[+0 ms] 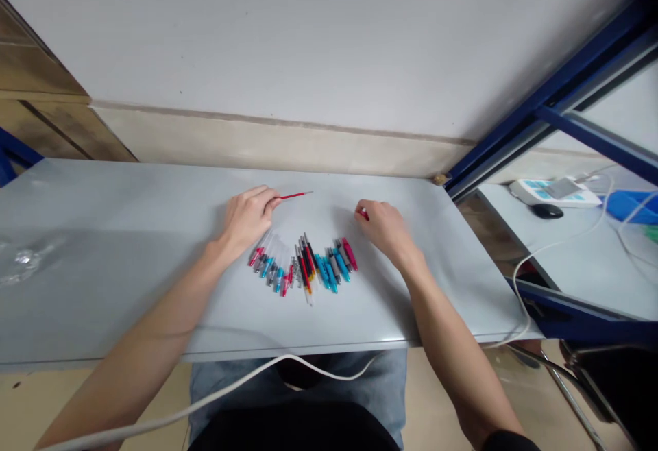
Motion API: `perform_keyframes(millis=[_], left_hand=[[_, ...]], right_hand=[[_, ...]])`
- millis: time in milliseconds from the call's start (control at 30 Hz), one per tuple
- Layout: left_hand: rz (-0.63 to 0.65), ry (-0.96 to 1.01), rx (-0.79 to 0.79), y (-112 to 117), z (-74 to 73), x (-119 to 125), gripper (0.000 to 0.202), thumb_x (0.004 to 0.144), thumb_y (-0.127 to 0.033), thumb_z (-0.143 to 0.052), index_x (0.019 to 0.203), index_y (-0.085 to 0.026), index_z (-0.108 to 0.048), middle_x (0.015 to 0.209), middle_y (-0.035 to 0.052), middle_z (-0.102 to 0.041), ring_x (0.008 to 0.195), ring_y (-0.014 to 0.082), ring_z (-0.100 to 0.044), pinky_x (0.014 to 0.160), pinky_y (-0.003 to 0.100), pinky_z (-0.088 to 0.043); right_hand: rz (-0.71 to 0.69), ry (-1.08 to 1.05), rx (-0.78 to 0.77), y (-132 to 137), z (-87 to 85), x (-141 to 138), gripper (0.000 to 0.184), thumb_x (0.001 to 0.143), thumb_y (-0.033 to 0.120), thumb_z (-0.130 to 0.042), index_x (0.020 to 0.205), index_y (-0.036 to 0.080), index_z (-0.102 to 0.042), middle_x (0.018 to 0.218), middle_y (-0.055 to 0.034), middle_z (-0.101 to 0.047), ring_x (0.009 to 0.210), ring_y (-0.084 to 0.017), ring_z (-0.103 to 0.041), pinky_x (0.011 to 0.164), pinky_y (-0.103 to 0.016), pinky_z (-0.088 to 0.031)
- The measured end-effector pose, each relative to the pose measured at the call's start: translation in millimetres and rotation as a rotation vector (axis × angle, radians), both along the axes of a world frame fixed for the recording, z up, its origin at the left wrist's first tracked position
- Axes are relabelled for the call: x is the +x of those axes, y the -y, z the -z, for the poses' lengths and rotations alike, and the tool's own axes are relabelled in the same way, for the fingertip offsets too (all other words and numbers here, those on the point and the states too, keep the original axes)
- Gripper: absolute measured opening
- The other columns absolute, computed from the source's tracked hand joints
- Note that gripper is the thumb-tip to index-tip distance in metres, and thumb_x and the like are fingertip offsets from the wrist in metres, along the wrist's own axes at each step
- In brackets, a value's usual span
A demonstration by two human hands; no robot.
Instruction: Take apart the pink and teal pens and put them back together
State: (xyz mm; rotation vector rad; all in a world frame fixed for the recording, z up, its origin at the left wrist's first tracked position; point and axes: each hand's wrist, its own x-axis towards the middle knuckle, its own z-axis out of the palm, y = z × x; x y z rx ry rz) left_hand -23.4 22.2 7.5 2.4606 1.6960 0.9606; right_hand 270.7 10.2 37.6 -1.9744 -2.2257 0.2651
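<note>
My left hand pinches a red pen refill, its thin metal tip pointing right above the table. Off to the right, my right hand is closed around a small red or pink pen part, mostly hidden by the fingers. Between the hands lie sorted pen pieces: clear pen barrels with coloured ends on the left, several refills in red and black in the middle, and blue, grey and pink pen barrels on the right. Small springs seem to lie beside the refills.
A crumpled clear plastic bag lies at the table's left. A white cable runs across in front of me. Beyond the blue frame at right, a black mouse sits on another table. A wall backs the grey table.
</note>
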Motion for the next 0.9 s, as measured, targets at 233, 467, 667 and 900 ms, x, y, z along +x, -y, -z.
perform_keyframes(millis=[233, 467, 667, 900], left_hand=[[-0.002, -0.016, -0.005, -1, 4.1, 0, 0.02, 0.099, -0.027, -0.053, 0.095, -0.024, -0.073, 0.093, 0.0031, -0.075, 0.082, 0.021, -0.067, 0.064, 0.032, -0.04], [0.014, -0.012, -0.013, 0, 5.6, 2, 0.02, 0.1, -0.027, -0.053, 0.095, -0.024, -0.072, 0.093, 0.0026, -0.075, 0.08, 0.0199, -0.067, 0.065, 0.031, -0.04], [0.032, -0.02, -0.019, 3, 4.1, 5, 0.021, 0.1, -0.028, -0.052, 0.095, -0.024, -0.072, 0.093, 0.0033, -0.075, 0.081, 0.0202, -0.068, 0.066, 0.031, -0.041], [0.124, 0.143, 0.132, 10, 2.2, 16, 0.02, 0.101, -0.026, -0.054, 0.094, -0.02, -0.072, 0.086, 0.0027, -0.075, 0.076, 0.0167, -0.067, 0.071, 0.029, -0.048]], right_hand=[[-0.038, 0.02, -0.142, 7, -7.3, 12, 0.01, 0.088, 0.016, -0.055, 0.087, 0.019, -0.065, 0.076, -0.0072, -0.066, 0.071, -0.021, -0.057, 0.061, -0.029, -0.032], [-0.154, -0.065, -0.287, 19, -23.2, 0, 0.016, 0.088, 0.014, -0.049, 0.09, 0.021, -0.064, 0.067, -0.0018, -0.066, 0.061, -0.017, -0.055, 0.058, -0.029, -0.031], [-0.204, -0.169, -0.297, 19, -19.3, -2, 0.019, 0.091, 0.015, -0.045, 0.089, 0.021, -0.063, 0.061, -0.0002, -0.064, 0.055, -0.015, -0.053, 0.057, -0.028, -0.032], [-0.018, -0.435, -0.004, 9, -1.3, -12, 0.02, 0.092, 0.021, -0.052, 0.091, 0.018, -0.072, 0.063, -0.0016, -0.062, 0.058, -0.015, -0.05, 0.059, -0.029, -0.034]])
